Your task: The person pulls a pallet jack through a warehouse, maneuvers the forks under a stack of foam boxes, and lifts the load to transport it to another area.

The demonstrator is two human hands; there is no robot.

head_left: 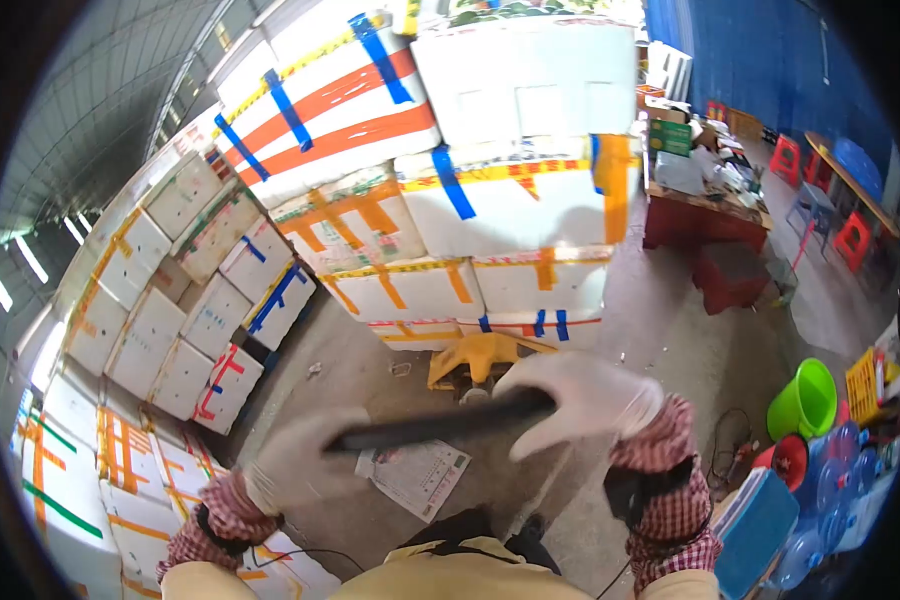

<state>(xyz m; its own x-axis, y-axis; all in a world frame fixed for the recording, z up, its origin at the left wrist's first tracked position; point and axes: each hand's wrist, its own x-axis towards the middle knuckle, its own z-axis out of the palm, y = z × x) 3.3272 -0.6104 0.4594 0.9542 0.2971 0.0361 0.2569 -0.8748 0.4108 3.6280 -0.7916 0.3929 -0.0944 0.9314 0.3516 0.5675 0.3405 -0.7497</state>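
Observation:
A black pallet jack handle (440,425) runs crosswise in front of me, slightly blurred, its right end higher in view. My left hand (305,458), in a white glove, is closed round its left end and smeared by motion. At the other end my right hand (585,405), also gloved in white, grips the bar with the thumb below it. Beyond the handle, the yellow pallet jack body (485,358) stands at the foot of a stack of white foam boxes (510,215). Its forks are hidden.
More taped foam boxes (155,330) are piled on the left. A sheet of printed paper (420,475) lies on the floor below the handle. To the right are a green bucket (802,398), large water bottles (835,480) and a cluttered red desk (700,222).

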